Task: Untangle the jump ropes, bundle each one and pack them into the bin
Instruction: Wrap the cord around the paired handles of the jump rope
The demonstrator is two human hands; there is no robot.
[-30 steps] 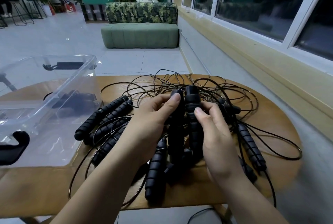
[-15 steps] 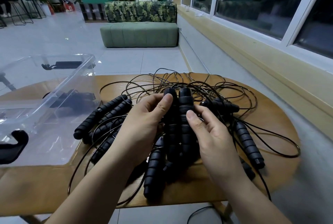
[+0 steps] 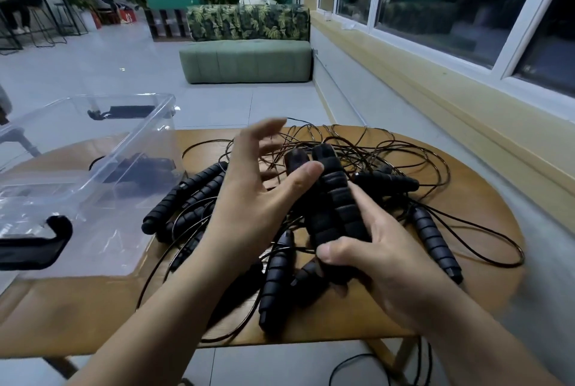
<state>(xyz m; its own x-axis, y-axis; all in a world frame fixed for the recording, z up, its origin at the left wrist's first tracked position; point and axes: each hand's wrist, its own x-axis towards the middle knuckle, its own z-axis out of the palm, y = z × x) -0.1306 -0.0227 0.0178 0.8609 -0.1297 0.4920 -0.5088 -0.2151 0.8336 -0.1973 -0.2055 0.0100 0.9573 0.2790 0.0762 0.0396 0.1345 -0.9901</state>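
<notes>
I see wooden table [image 3: 473,199], clear bin [image 3: 146,137] on its left end. Jump ropes [image 3: 395,152] are one tangle mid-table, with cords looping toward the far and right edges and loose handles lying beside the bin and near the front edge. Right hand [image 3: 385,264] grasps two handles [image 3: 337,208] side by side, above the pile. Left hand [image 3: 255,199] is released, fingers spread, thumb tip at those handles.

Person's body in view — two arms only, both crossing the near edge of the table [image 3: 466,199]. The left hand [image 3: 255,199] and right hand [image 3: 389,261] are bare, forearms uncovered as far as shown. Thumbnails short, plain. Fingers above the table's middle blurred — detail illegible.
</notes>
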